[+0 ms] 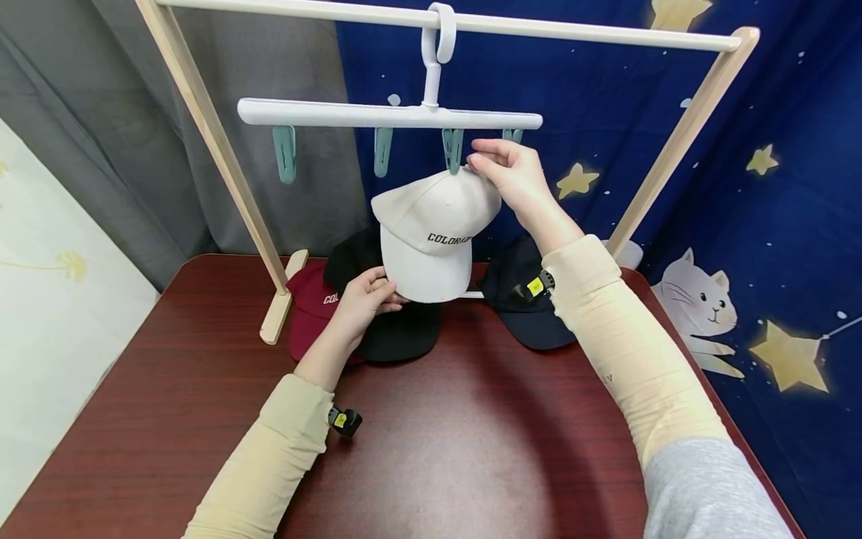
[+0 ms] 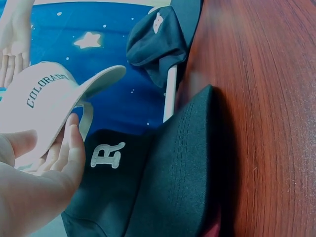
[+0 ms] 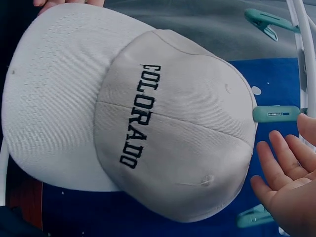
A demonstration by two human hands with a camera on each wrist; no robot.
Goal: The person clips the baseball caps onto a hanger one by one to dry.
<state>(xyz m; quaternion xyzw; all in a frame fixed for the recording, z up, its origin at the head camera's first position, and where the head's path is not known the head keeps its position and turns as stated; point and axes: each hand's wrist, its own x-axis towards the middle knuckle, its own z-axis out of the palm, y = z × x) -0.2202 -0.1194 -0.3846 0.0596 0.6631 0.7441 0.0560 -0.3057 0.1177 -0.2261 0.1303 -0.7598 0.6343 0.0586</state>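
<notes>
A white cap (image 1: 444, 217) with dark COLORADO lettering hangs tilted below a white hanger (image 1: 390, 114); its crown meets the lower end of a green clip (image 3: 276, 113). My left hand (image 1: 364, 303) pinches the edge of the brim, with the thumb on one side and the fingers on the other, as the left wrist view shows (image 2: 49, 177). Beside the clip and the top of the crown is my right hand (image 1: 515, 176). Its fingers are spread and loosely extended in the right wrist view, and nothing shows between them.
The hanger hooks over a wooden rack's top bar (image 1: 572, 28), with several more clips along it. On the brown table (image 1: 458, 434) lie a black cap (image 2: 113, 182) with a white R, a maroon cap (image 1: 306, 299) and a dark navy cap (image 1: 532, 322).
</notes>
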